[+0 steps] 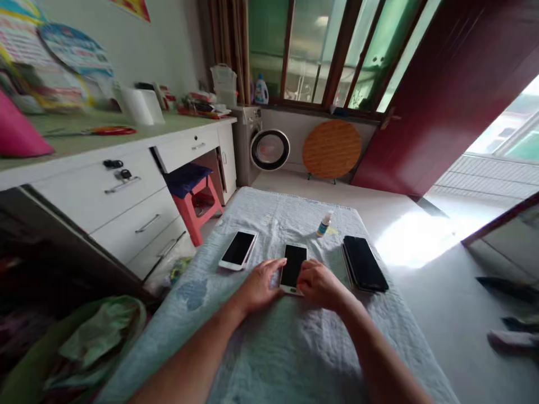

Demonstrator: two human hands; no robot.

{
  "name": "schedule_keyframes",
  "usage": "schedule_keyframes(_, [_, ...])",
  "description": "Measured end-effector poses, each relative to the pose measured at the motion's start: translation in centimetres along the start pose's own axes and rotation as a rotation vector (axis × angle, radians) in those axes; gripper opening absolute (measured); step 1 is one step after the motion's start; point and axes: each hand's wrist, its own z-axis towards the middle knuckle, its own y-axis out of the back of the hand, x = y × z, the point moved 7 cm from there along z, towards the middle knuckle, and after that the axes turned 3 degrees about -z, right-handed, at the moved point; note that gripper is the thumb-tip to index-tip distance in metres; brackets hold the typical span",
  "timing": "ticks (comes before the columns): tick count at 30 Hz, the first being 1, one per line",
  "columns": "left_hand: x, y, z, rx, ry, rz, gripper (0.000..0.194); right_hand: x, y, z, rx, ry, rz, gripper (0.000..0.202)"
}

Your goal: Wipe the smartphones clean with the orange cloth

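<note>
A white smartphone (293, 266) with a dark screen lies flat on the cloth-covered table in front of me. My left hand (261, 283) grips its left edge, fingertips near the upper side and thumb by the lower corner. Over the right part of the screen, my right hand (318, 283) is closed with its fingers curled down; whatever it may hold is hidden. To the left lies a second white phone (238, 248), apparently on top of another. A black phone (364, 262) rests on a stack at the right. Beyond the middle phone stands a small spray bottle (324, 224).
A pale blue patterned cloth (261, 336) covers the table. Left of it are a white desk with drawers (126, 196), a pink stool (197, 205) and a bin (101, 336). Behind stand a washing machine (246, 146) with its door ajar and a round wooden tabletop (332, 148).
</note>
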Motion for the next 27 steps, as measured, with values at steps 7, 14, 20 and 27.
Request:
schedule_keyframes(7, [0.0, -0.1, 0.0, -0.004, -0.017, 0.003, 0.065, -1.0, 0.5, -0.3, 0.097, -0.031, 0.061, 0.024])
schedule_keyframes(14, [0.2, -0.1, 0.1, 0.013, -0.004, -0.002, 0.069, 1.2, 0.1, -0.2, 0.026, 0.034, 0.139, 0.021])
schedule_keyframes(20, [0.2, 0.0, 0.2, -0.008, -0.01, -0.012, 0.067, 0.8, 0.1, -0.3, 0.083, 0.013, 0.18, 0.021])
schedule_keyframes(27, [0.0, 0.2, 0.2, -0.031, -0.022, -0.027, 0.066, -1.4, 0.1, -1.0, 0.171, -0.053, 0.215, 0.025])
